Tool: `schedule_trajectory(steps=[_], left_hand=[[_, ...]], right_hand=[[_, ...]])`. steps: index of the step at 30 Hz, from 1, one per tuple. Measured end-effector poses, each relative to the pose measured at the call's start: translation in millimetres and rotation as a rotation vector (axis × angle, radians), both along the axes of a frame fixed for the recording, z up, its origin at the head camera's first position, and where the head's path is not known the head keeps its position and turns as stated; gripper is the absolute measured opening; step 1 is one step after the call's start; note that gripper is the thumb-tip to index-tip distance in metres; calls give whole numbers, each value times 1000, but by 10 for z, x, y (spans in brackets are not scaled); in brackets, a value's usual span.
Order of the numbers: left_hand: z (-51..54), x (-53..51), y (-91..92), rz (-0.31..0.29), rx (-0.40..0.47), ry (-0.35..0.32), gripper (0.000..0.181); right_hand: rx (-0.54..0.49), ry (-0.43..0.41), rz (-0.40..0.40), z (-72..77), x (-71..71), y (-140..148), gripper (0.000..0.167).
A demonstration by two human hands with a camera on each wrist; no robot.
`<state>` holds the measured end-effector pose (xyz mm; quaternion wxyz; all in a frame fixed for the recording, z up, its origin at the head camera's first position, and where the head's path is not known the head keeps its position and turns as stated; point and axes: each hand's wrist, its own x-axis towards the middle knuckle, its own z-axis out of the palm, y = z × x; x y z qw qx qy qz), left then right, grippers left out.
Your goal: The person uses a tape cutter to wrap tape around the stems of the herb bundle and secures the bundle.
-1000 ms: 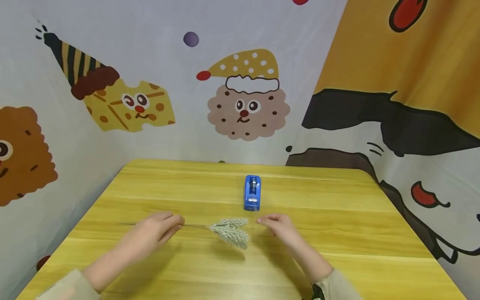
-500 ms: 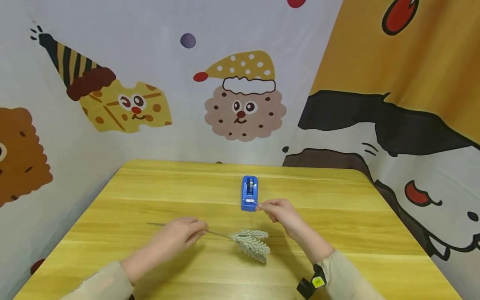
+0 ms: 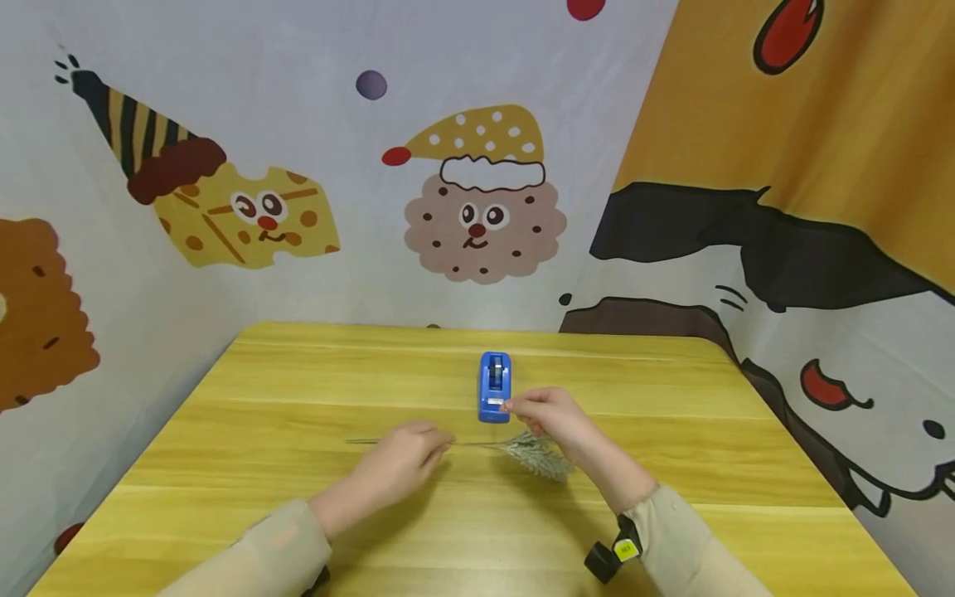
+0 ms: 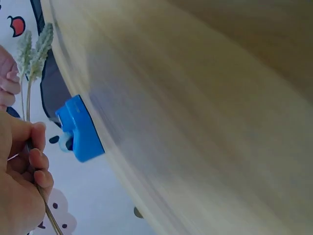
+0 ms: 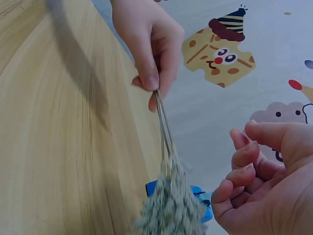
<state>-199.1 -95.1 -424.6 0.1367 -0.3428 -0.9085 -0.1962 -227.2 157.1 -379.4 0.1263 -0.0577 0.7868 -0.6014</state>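
Your left hand (image 3: 399, 460) grips the green sprig (image 3: 539, 460), lower centre of the head frame. Right hand (image 3: 558, 419): fingers curled at the blue tape dispenser (image 3: 485, 406), can't tell if pinching anything. Sprig heads sit close; a careless wrist swing might snag them.

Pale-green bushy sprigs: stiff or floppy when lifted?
The pale-green bushy sprigs are probably fairly stiff: their stems extend nearly straight beyond the left hand. Likely light, given such slender stems. Possibly head-heavy: the tufts sit at one end.

left grip (image 3: 406, 458) curled in, right grip (image 3: 554, 416) loosely bent, thumb (image 5: 264, 133) near index finger (image 5: 238, 139), both forearms (image 3: 621, 474) slanting inward
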Motion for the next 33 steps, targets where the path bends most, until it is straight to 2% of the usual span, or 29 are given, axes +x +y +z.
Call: schedule_trajectory(steps=[6,11,18,22,28,33], left_hand=[[-5,-73,166,-15,20,-46,17],[-24,-118,306,-23,49,-56,13],[-25,-111,471,25,33,-27,11],[-25,-113,534,49,41,-17,11],[-37,-130,579,81,110,-85,11],[-30,-137,604,64,164,-137,10]], right_hand=[[15,2,-4,15,25,-20,31],[32,16,-8,-46,34,-34,28],[95,40,-9,-93,77,-53,26],[91,66,-4,-121,121,-71,23],[46,79,-19,-209,240,-99,21],[16,83,-80,-312,349,-118,26]])
